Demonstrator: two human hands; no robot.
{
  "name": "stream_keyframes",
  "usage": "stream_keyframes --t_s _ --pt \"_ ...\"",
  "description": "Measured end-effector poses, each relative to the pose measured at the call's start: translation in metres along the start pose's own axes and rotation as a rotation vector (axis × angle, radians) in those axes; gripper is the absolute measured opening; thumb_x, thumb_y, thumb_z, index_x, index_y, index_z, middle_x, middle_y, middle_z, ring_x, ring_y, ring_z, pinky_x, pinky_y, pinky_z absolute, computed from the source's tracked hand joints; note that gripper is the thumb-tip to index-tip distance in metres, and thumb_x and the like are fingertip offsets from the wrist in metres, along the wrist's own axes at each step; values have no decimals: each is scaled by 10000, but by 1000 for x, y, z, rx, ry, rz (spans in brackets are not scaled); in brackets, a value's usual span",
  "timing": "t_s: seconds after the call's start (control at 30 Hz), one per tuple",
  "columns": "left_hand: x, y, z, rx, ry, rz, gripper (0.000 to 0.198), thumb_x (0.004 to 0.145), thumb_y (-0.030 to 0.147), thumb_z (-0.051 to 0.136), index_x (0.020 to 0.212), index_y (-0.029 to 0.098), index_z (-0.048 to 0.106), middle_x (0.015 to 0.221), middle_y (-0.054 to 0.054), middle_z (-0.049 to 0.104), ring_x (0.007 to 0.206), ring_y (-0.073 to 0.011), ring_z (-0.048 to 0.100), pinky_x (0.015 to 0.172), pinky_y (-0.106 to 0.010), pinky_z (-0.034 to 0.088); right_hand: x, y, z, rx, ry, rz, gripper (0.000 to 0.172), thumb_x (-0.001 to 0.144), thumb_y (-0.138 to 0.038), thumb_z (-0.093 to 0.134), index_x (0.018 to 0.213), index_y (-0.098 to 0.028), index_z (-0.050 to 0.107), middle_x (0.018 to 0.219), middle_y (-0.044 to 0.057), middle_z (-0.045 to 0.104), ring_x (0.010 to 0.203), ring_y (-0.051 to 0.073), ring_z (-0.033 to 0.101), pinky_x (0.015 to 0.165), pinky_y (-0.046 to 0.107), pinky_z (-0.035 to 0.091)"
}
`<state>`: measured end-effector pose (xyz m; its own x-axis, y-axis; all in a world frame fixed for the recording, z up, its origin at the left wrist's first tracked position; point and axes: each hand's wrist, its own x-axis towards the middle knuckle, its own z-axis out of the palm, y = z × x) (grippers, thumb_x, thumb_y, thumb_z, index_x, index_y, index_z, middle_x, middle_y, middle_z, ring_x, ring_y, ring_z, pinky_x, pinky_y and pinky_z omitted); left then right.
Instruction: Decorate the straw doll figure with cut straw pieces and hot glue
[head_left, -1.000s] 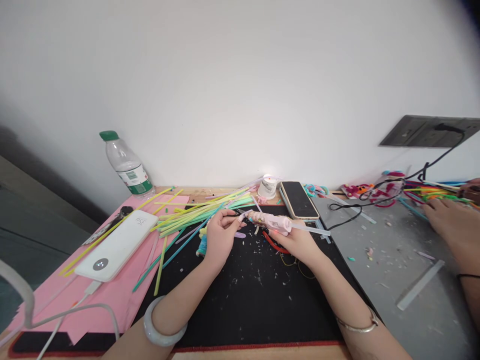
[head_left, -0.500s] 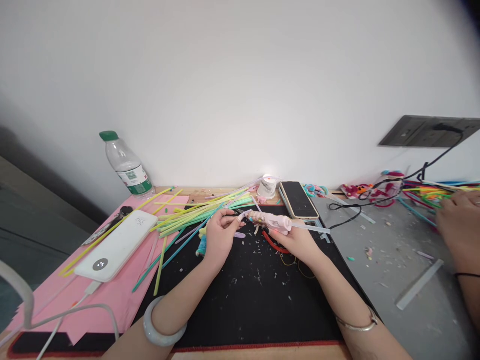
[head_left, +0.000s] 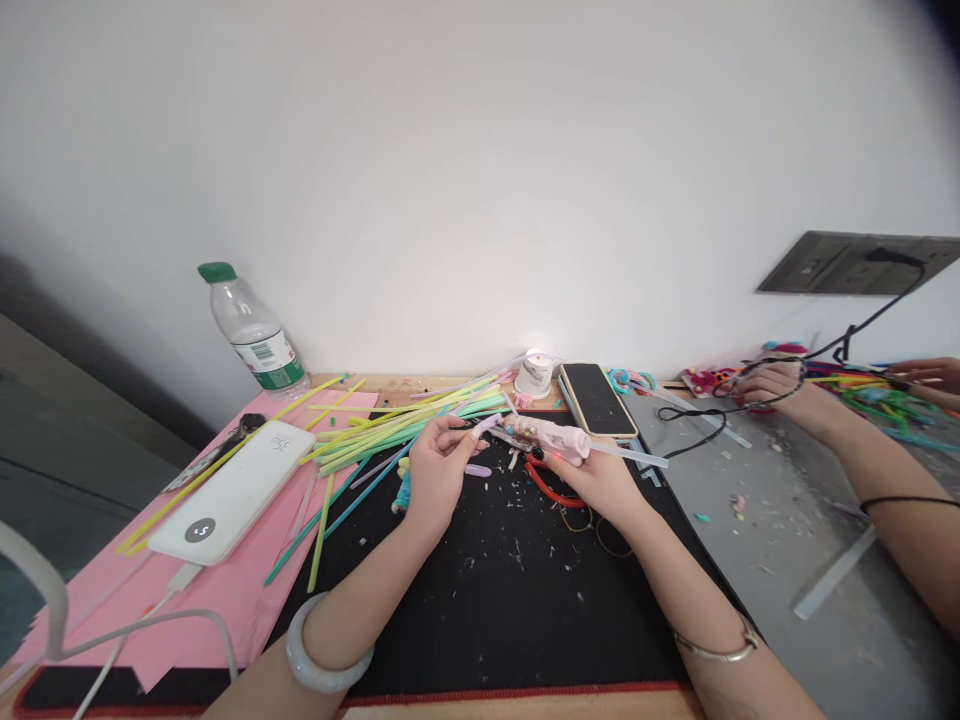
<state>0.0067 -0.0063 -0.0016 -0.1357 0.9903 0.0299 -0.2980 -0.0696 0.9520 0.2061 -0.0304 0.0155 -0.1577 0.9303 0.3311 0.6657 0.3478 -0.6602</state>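
My right hand (head_left: 600, 482) is closed round a pale pink glue gun (head_left: 553, 437), whose nozzle points left and from whose back a clear glue stick (head_left: 630, 453) sticks out. In a pinch, my left hand (head_left: 441, 465) holds a short lilac pipe cleaner (head_left: 486, 427) close to the nozzle; whether the two touch I cannot tell. Under my hands lies a black mat (head_left: 517, 600) strewn with white scraps. A red pipe cleaner loop (head_left: 551, 488) lies below the glue gun. Beside my left hand, a blue and yellow fuzzy piece (head_left: 403, 487) is partly hidden.
Yellow, green and blue pipe cleaners (head_left: 405, 430) are heaped at left. A power bank (head_left: 236, 490) rests on pink paper (head_left: 247, 620) near a bottle (head_left: 255, 330). A phone (head_left: 598, 400) and paper cup (head_left: 535, 374) stand behind. At right, another person's hand (head_left: 780, 385) reaches past a black cable (head_left: 694, 412).
The glue gun has shifted slightly right, and its nozzle is a little farther from my left fingers. The other person's hand has moved left and back toward the small fuzzy figures.
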Motion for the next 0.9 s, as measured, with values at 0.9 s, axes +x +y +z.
stream_keyframes --t_s 0.9 --pt "-1 -3 -1 50 -38 18 277 689 286 704 858 180 512 647 1 685 672 -178 690 616 -262 532 1 -4 1 -1 5 6 193 820 -294 533 897 -166 656 798 47 687 691 192 617 626 273 481"
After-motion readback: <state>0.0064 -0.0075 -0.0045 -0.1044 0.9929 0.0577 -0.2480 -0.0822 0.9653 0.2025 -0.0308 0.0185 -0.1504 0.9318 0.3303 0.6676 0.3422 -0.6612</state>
